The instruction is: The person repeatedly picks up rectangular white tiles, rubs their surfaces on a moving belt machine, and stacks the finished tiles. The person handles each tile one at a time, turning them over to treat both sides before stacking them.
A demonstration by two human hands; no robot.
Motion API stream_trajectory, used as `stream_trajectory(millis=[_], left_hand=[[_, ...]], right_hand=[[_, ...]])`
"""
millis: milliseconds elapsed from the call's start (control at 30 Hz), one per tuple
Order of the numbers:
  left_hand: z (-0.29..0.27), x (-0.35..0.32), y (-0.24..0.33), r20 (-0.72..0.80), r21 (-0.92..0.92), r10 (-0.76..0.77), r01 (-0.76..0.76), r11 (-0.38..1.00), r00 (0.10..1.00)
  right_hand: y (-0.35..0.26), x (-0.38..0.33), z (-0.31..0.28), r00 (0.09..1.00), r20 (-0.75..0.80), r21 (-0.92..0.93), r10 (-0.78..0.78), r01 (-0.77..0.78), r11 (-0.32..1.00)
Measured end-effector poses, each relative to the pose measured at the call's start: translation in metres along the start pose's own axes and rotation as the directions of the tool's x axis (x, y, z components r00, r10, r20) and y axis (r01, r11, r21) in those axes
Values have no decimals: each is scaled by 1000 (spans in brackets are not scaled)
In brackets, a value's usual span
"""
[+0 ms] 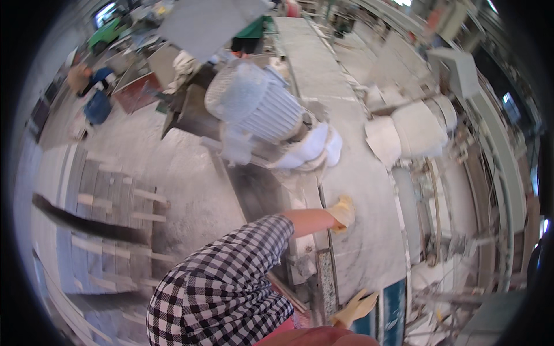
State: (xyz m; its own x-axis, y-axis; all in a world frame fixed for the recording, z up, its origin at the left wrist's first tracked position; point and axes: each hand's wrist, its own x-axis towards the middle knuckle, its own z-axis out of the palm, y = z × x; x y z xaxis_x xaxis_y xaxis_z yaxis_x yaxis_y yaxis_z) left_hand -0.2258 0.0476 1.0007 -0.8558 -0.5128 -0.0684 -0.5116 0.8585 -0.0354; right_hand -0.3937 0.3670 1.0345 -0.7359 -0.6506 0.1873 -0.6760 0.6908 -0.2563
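My left hand [342, 213], in a pale yellow glove, is on or just over the grey-white stone slab [369, 242], near its left edge. Its fingers are blurred and bunched in outline, so their pose cannot be made out. At the slab's near edge is my right hand [356, 309], in a similar glove, with thumb and fingers apart and nothing between them. Beneath it, past the slab's end, a dark teal surface [394, 311] shows. My left arm, in a black-and-white checked sleeve, reaches across from the lower left.
A large ribbed motor [257, 101] with white wrapping [314, 147] juts over the slab's left side. Opposite stands a pale cylindrical machine part [412, 132]. Slatted pallets [115, 213] lie at left. Farther off, a person [92, 83] bends near a blue bin [98, 108].
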Motion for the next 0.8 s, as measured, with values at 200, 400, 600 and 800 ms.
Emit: stream_trajectory(millis=[200,400,600,800], left_hand=[[21,45,14,255,-17,-175,185,983,951],[8,57,22,381,-114,-200,261,959,903],[-15,30,33,407,-133,-171,243,961,897],[-43,30,26,329,-117,-200,250,961,923]], right_hand=[[10,-8,1,866,-307,-158,-393,361,919],[23,20,10,932,-172,-23,-319,320,947],[52,66,25,994,81,222,-80,60,973],[75,93,12,946,292,476,141,-271,836]])
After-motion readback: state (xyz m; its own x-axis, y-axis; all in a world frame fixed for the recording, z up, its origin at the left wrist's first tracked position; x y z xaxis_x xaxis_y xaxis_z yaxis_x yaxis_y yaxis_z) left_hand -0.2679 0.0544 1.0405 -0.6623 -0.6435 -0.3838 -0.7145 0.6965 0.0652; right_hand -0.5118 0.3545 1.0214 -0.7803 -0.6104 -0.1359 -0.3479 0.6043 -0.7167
